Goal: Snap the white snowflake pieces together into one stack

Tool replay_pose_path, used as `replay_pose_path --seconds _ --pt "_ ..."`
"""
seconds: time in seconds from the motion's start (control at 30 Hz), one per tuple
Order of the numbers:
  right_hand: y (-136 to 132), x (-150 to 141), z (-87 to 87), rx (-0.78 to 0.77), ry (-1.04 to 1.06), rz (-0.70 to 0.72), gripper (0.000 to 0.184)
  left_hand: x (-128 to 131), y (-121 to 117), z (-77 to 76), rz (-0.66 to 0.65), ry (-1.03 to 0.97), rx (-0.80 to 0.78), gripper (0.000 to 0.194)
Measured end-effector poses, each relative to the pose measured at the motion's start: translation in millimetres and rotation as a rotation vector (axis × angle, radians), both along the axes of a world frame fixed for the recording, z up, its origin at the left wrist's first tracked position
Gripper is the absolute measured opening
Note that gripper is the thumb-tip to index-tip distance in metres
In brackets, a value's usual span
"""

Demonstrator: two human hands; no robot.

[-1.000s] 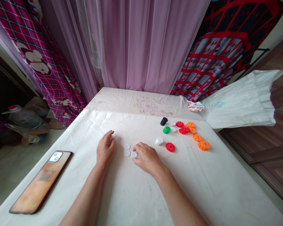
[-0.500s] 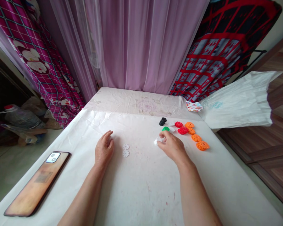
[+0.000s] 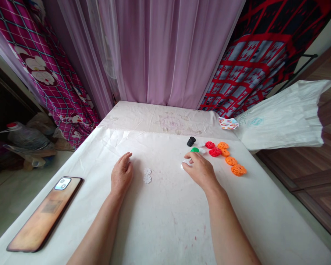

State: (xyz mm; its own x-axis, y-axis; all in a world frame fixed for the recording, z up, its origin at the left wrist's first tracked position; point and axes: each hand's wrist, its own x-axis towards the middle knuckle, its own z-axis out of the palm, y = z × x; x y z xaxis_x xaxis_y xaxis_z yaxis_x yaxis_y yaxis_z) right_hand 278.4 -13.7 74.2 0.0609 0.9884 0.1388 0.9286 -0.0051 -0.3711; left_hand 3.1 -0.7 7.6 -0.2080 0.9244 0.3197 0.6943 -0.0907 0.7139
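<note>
My left hand (image 3: 121,172) rests on its edge on the white-covered table, fingers loosely stretched out and holding nothing. Beside it, to the right, two white snowflake discs (image 3: 147,176) with notched rims lie one behind the other. My right hand (image 3: 199,168) is closed with thumb and forefinger at a small group of white snowflake discs (image 3: 185,162), which the fingers partly hide. Just past those fingertips lies a green snowflake disc (image 3: 194,150), with more whitish discs (image 3: 202,150) next to it.
Black discs (image 3: 191,141) sit farther back. Red discs (image 3: 215,152) and several orange discs (image 3: 231,161) line the right. A phone (image 3: 45,213) lies at the left edge. A patterned paper piece (image 3: 228,123) and white bag (image 3: 281,117) are at the back right.
My right thumb and forefinger have shifted slightly over the white discs, covering more of them. The view has moved a little; my left hand stays in place.
</note>
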Motion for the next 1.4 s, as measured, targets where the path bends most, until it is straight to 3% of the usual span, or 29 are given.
replay_pose_path --seconds 0.2,0.3,0.43,0.53,0.63,0.8,0.93,1.1,1.23,1.4 --pt "-18.0 -76.1 -9.9 -0.04 0.032 0.291 0.008 0.0 1.1 -0.9 0.008 -0.021 0.035 0.04" --pt "-26.6 -102.6 -22.1 -0.056 -0.006 0.32 0.018 -0.3 1.8 -2.6 -0.003 -0.043 0.048 0.04" --pt "-31.7 -116.6 -32.5 -0.069 -0.051 0.31 0.016 -0.1 1.7 -2.9 -0.01 -0.059 0.041 0.039" --pt "-29.0 -113.1 -30.0 -0.071 -0.038 0.3 0.017 0.4 0.6 -1.2 -0.006 -0.061 0.024 0.038" --pt "-19.7 -89.6 -17.6 -0.054 -0.018 0.243 0.019 0.6 -0.5 0.3 0.0 -0.054 0.018 0.037" --pt "-2.3 -18.3 4.0 -0.005 0.022 -0.112 0.02 0.3 -1.0 0.2 0.001 -0.037 -0.006 0.038" --pt "2.0 14.9 1.9 -0.008 0.021 -0.207 0.021 0.2 -1.2 -0.1 -0.004 -0.034 -0.019 0.038" --pt "2.9 17.7 -8.2 0.006 0.011 -0.168 0.019 0.3 -1.4 1.6 0.0 -0.026 -0.012 0.037" --pt "1.7 10.1 -4.0 0.037 0.014 -0.144 0.02 0.3 -0.7 1.9 0.01 -0.029 0.005 0.037" --pt "-3.3 -39.8 -8.2 0.075 0.099 0.133 0.008 0.1 0.2 0.8 0.03 -0.058 0.032 0.038"
